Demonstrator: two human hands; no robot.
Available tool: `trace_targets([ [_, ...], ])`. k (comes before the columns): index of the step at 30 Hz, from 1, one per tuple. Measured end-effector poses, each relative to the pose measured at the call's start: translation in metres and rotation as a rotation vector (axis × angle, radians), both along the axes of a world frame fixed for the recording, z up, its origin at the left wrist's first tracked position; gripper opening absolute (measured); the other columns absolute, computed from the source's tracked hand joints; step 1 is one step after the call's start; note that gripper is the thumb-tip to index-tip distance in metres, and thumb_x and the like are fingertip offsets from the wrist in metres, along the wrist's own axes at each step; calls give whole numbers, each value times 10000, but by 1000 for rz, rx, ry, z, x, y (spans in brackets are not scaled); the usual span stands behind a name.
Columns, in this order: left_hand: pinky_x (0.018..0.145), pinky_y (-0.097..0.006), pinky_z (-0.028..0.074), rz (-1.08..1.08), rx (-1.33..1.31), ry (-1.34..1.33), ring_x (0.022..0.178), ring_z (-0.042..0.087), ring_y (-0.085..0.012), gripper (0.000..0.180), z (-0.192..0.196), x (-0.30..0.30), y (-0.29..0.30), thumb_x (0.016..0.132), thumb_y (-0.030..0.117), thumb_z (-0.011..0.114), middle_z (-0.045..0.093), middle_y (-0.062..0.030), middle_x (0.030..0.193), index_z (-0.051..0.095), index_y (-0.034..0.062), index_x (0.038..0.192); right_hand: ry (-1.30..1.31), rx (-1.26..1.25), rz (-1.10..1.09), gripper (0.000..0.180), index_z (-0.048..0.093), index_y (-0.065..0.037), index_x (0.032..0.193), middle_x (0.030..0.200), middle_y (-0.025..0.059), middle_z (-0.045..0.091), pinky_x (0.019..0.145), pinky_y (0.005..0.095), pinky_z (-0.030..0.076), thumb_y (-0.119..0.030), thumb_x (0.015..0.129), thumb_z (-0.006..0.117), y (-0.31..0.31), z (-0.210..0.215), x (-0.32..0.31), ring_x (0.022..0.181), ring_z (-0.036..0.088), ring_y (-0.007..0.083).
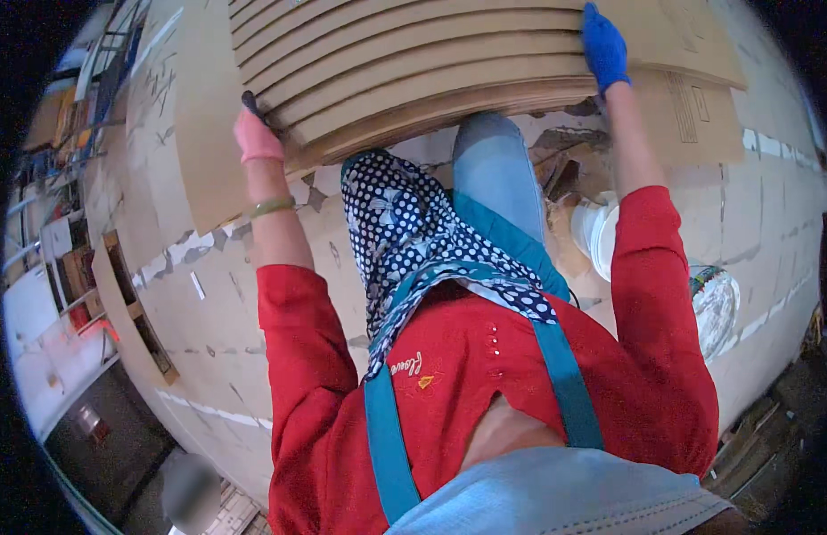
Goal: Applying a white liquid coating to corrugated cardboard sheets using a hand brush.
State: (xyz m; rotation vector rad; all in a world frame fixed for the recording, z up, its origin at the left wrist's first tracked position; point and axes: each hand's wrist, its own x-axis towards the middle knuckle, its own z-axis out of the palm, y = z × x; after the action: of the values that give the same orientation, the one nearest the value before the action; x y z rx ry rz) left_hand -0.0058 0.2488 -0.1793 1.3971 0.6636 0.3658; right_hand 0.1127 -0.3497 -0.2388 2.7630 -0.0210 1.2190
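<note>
Left hand (pixel 257 135), in a pink glove: clenched on the left end of a stack of corrugated cardboard sheets (pixel 413 67), fingers wrapped under the edge. Right hand (pixel 602 45), in a blue glove: laid flat against the stack's right end, fingers extended upward and pressed on the top sheet, gripping the edge. Stack held between both hands, above a raised knee in blue denim (pixel 495 169), sheets fanned in steps. Loose cardboard sheet (pixel 186 125) flat on the floor, at the stack's left. White bucket (pixel 599 234) beside the right forearm, contents not discernible. Second round container (pixel 716 308) further right, paint-smeared; contents unclear.
</note>
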Motion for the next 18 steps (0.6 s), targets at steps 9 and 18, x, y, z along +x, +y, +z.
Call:
trace_targets([
  [9, 801, -423, 455, 308, 883, 227, 907, 587, -391, 336, 6, -15, -50, 866, 181, 450, 610, -270, 1003, 559, -83, 1044, 307, 648, 2, 487, 641, -32, 920, 893, 259, 611, 729, 506, 461, -457, 914, 402, 44, 9, -19, 839, 576, 456],
  [18, 799, -441, 461, 198, 918, 316, 890, 600, -398, 288, 7, -18, -36, 855, 158, 437, 618, -272, 965, 589, -42, 996, 284, 644, 67, 426, 642, -25, 896, 879, 260, 615, 733, 487, 468, -398, 918, 438, 46, 7, -33, 841, 585, 435],
])
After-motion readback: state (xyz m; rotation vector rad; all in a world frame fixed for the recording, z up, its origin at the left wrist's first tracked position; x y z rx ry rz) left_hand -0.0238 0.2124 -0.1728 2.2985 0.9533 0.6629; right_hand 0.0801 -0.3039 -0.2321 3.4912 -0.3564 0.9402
